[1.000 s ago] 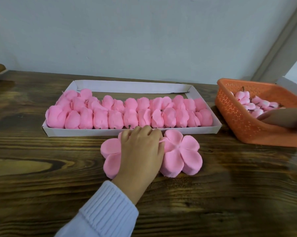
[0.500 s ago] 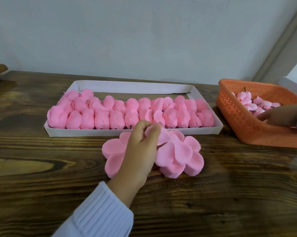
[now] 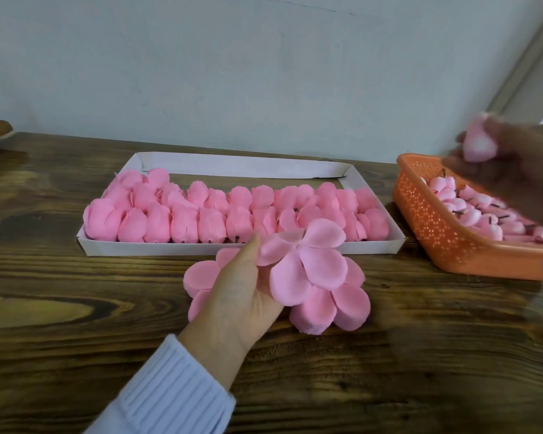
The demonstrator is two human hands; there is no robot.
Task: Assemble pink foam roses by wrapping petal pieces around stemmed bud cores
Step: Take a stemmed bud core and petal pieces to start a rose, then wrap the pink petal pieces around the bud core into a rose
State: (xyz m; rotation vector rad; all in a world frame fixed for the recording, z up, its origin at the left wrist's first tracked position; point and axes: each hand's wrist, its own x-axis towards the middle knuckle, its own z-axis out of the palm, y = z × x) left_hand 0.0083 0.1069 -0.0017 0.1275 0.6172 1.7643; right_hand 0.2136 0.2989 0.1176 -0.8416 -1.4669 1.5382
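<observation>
Pinching one flower-shaped petal piece (image 3: 301,264) by its left lobes between thumb and fingertips, the left hand (image 3: 242,296) holds it just above the stack of petal pieces (image 3: 342,303) lying under and to the right of the palm. A second stack (image 3: 201,274) shows just left of the wrist. The sheet looks thin and almost weightless. Its lobes curl and sag, so it will probably flop and crease. I judge the narrow centre where the lobes meet to be the tear point, so a light grip close to that centre should serve better than a tug on a tip. Well to the right, the blurred right hand (image 3: 514,170) curls round a pale bud core (image 3: 478,145) above the orange basket (image 3: 445,233) of cores. Its stem is hidden, though the stem seems the firmer place to hold it. Beyond the left fingertips a white tray (image 3: 232,164) holds rows of finished roses (image 3: 182,220) on the wooden table (image 3: 76,371).
</observation>
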